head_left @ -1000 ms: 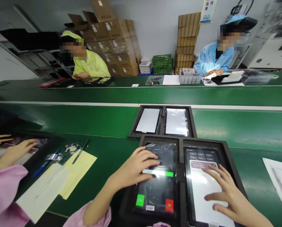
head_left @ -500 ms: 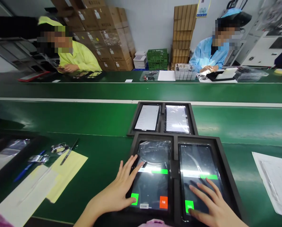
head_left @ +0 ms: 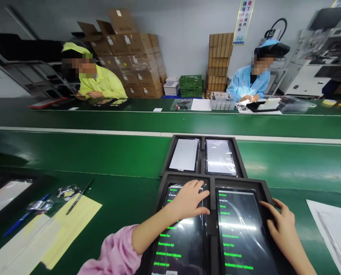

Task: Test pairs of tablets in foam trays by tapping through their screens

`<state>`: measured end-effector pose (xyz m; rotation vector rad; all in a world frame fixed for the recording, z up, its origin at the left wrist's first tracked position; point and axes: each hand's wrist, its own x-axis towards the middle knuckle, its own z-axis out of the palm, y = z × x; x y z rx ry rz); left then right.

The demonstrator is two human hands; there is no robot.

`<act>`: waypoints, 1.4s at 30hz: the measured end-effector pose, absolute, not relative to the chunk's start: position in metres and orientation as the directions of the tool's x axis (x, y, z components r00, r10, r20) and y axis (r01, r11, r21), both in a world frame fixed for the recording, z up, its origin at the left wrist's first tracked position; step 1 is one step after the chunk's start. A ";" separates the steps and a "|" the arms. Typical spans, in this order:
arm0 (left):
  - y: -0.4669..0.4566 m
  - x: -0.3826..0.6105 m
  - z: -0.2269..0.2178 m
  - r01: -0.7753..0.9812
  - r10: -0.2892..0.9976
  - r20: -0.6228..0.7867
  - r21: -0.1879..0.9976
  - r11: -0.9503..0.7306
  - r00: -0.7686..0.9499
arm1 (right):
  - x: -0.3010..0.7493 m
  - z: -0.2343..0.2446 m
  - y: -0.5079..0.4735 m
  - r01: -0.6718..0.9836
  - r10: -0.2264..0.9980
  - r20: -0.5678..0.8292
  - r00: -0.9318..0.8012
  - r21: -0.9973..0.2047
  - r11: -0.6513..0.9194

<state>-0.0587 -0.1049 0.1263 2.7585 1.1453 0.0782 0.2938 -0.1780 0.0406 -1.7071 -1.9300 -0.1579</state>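
Note:
Two tablets lie side by side in a black foam tray (head_left: 212,229) in front of me, their dark screens listing tests in green text. Over the upper part of the left tablet (head_left: 184,244) is my left hand (head_left: 189,200), fingers stretched out and holding nothing; it hides part of that list. My right hand (head_left: 283,219) rests at the tray's right side beside the right tablet (head_left: 241,233), with its fingers apart and empty. Whether my left fingertips touch the screen I cannot tell.
Beyond stands a second tray (head_left: 202,164) with two lit tablets. Yellow paper (head_left: 75,214), a blue pen (head_left: 15,225) and a dark pen (head_left: 80,196) lie left. A paper sheet (head_left: 335,225) lies right. Across the green bench sit two people, one in yellow (head_left: 109,82), one in blue (head_left: 246,80).
Both screens have switched from green and red buttons to green test lists. My left hand has moved up and right across the left tablet; my right hand has moved to the tray's right edge.

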 end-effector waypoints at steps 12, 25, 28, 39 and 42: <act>-0.103 -0.073 0.113 0.651 0.677 0.068 0.220 -0.726 0.732 | 0.325 0.010 -0.173 0.963 0.926 0.373 -0.064 -0.222 0.156; -0.100 -0.073 0.113 0.601 0.699 0.119 0.424 -0.678 0.705 | 0.309 0.025 -0.167 0.831 0.941 0.325 0.093 -0.546 0.106; -0.105 -0.079 0.116 0.607 0.705 0.074 0.449 -0.655 0.705 | 0.320 0.036 -0.151 0.661 0.954 0.233 0.190 -0.749 0.051; -0.231 -0.085 0.109 0.506 0.516 0.201 0.100 -0.857 0.833 | 0.337 0.082 -0.028 0.155 0.819 -0.423 0.388 -0.846 -0.510; -0.271 -0.078 0.079 0.507 0.432 0.449 -0.055 -0.860 0.782 | 0.324 0.104 -0.026 0.077 0.855 -0.423 0.300 -0.883 -0.463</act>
